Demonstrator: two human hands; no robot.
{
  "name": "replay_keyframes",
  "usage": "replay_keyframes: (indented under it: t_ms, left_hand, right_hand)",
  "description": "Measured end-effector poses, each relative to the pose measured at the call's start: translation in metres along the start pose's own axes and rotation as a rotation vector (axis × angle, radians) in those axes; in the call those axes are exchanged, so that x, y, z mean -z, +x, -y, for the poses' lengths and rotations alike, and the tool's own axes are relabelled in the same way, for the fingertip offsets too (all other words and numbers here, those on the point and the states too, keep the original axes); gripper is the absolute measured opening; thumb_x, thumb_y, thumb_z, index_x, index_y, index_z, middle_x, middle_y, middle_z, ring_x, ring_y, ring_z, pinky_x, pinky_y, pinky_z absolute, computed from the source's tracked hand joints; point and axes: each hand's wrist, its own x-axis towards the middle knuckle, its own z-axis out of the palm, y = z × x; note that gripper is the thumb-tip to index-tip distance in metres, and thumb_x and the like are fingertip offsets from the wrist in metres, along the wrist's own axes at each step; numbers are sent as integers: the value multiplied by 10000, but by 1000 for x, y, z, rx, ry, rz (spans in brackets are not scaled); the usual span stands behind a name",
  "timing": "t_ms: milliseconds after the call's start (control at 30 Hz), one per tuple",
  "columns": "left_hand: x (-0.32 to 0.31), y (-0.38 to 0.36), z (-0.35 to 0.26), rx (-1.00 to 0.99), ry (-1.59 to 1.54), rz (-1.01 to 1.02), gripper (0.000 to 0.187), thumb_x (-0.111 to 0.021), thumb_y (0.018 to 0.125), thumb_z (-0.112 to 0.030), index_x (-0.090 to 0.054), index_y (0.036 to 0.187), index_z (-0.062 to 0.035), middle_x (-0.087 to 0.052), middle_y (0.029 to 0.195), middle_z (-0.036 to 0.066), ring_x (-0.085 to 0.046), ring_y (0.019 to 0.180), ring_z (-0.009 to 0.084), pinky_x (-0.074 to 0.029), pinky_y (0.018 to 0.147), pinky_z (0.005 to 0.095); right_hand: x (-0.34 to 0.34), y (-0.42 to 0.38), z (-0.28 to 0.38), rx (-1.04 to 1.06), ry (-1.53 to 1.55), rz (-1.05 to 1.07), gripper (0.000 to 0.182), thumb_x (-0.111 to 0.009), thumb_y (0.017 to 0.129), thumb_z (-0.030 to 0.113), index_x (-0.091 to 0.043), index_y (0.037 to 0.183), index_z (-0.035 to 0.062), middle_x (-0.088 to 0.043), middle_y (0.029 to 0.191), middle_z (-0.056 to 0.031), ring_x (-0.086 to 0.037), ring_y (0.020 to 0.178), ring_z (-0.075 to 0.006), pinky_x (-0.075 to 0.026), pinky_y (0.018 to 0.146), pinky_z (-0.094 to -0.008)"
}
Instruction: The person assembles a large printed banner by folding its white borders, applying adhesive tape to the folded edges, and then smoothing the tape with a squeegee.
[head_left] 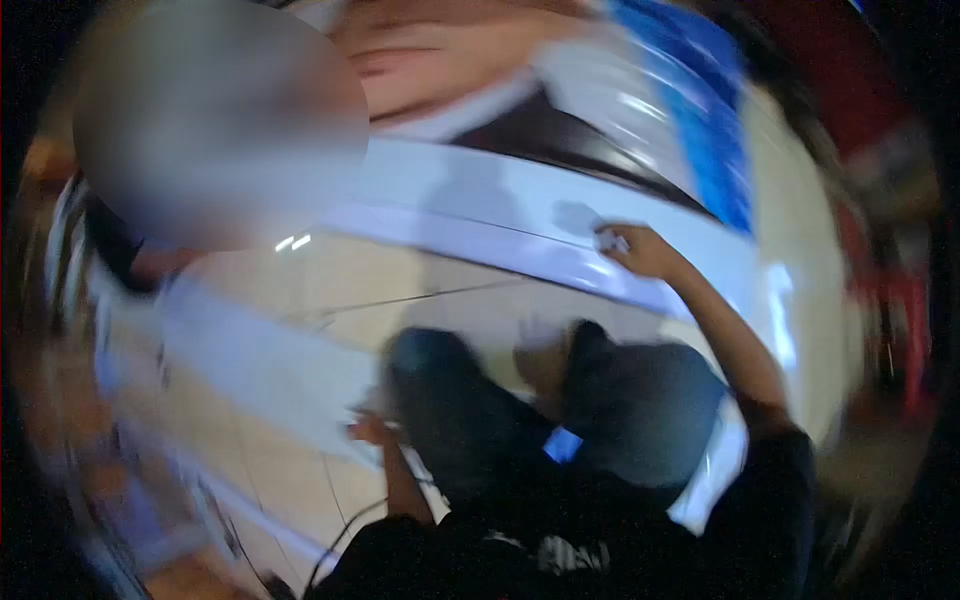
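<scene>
My right hand reaches forward over the white border of a large printed banner spread on the floor. Its fingers are curled in, and a small pale spot shows at the fingertips; I cannot tell what it is. The hand's shadow falls on the border just beside it. My left hand is low beside my left knee, blurred, its fingers looking apart with nothing visible in them. Under it lies a pale strip across the floor tiles.
I sit with bent knees on a tiled floor. A thin dark cable curves near my left arm. The banner has a glossy blue part at the far right. A red upright object stands at the right. A blurred patch hides the upper left.
</scene>
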Motion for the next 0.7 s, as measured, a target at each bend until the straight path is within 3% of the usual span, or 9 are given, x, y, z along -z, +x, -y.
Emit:
replay_keyframes:
  t_ms: [33,67,167,233,300,367,400,467,700]
  left_hand:
    - [-38,19,31,-118,-78,97,598,-525,956,-388,-435,1376,28,-518,1282,265,-524,1166,395,-416,1008,518]
    - [-13,86,-54,-74,-455,-121,579,-601,958,-367,-480,1315,72,-601,1193,254,-600,1083,384,-468,987,460]
    - [52,214,-247,26,-1153,357,430,-495,1007,-220,-480,1317,78,-562,1297,207,-577,1161,293,-458,1012,408]
    - [59,222,-335,-202,-1120,755,404,-486,992,-165,-485,1336,47,-557,1322,159,-536,1223,253,-422,1054,369]
    - [-15,231,-369,-723,-916,975,393,-500,975,-92,-494,1358,-7,-564,1326,118,-524,1238,219,-410,1049,343]
    - [67,174,-401,-1008,-618,1282,411,-579,939,-87,-520,1342,-39,-574,1316,118,-539,1221,236,-428,1039,354]
    - [59,160,-399,-1256,-378,1326,410,-636,915,-172,-561,1302,-58,-589,1295,134,-553,1207,279,-428,1044,396]
    - [73,119,-408,-1432,-325,1395,397,-682,870,-244,-630,1232,-91,-602,1272,154,-557,1188,323,-416,1056,423]
    - [-9,120,-433,-799,-636,820,284,-624,883,-144,-613,1143,-33,-609,1211,173,-555,1169,339,-433,1023,403]
  right_hand:
    - [-9,-32,-50,-144,214,-283,391,-611,922,295,-602,1214,35,-657,1147,-203,-649,1005,-356,-515,881,-411]
    - [-30,-71,-113,-317,291,-546,387,-636,899,271,-609,1195,24,-658,1138,-201,-660,965,-348,-528,852,-396]
    - [-94,-204,-272,-899,-108,-944,379,-645,888,211,-613,1198,-5,-625,1212,-209,-587,1140,-343,-467,978,-395]
    - [-105,-273,-320,-1255,-14,-1065,400,-642,896,240,-612,1216,2,-603,1257,-213,-518,1241,-343,-392,1065,-396]
    - [-141,-332,-401,-1118,-63,-1137,406,-613,920,294,-615,1225,25,-654,1142,-140,-609,1050,-264,-486,899,-349]
    - [-136,-354,-407,-1039,593,-1089,383,-589,940,300,-619,1224,45,-649,988,-51,-578,818,-142,-472,682,-278]
    - [-118,-340,-373,-1179,824,-1001,410,-592,925,196,-576,1259,-40,-649,1144,-113,-589,1037,-183,-471,916,-316]
    - [-133,-359,-426,-961,271,-674,394,-549,897,99,-580,1273,-15,-652,1075,-88,-583,933,-158,-499,805,-323]
    - [-137,-364,-504,-1126,985,-604,416,-668,844,435,-588,1126,141,-609,1080,-22,-542,1069,-184,-452,901,-442]
